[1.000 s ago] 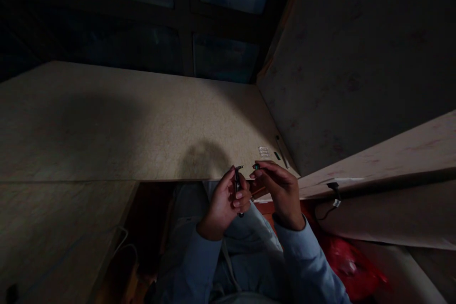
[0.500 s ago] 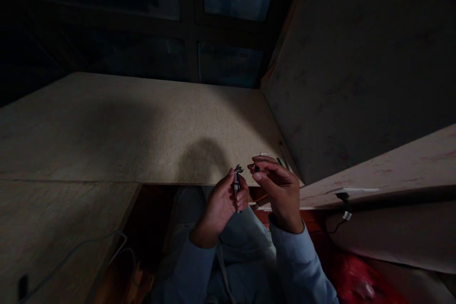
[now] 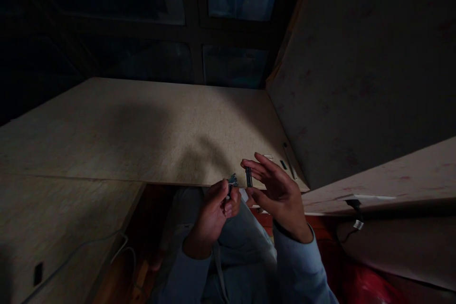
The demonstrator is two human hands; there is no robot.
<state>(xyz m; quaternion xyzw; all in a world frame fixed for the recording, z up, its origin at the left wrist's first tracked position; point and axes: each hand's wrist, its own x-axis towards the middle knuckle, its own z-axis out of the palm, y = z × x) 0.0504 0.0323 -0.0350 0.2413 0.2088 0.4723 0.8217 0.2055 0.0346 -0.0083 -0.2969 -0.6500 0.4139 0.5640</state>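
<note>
Above the desk's front edge, my left hand [image 3: 210, 213] is closed around a small dark slim tool with a pronged, greyish end [image 3: 232, 180] that sticks out past the thumb; its exact kind I cannot make out. Facing it, my right hand [image 3: 281, 194] pinches a small dark narrow bar [image 3: 248, 177] upright between thumb and fingertips. A short gap separates the bar from the pronged end. Fingers hide the lower part of the left-hand tool.
On the pale desk [image 3: 149, 142], near its right edge, lie a thin stick [image 3: 289, 161], a small dark strip [image 3: 283, 165] and a small clear item [image 3: 268, 157]. A patterned wall panel [image 3: 356, 80] rises at right. At lower left, a cable [image 3: 81, 244] runs beside a dark rectangle [image 3: 38, 273].
My right hand has opened wider and now holds the dark bar upright, its length visible. My left hand has shifted slightly left and down, tilting the tool. The view has moved a little.
</note>
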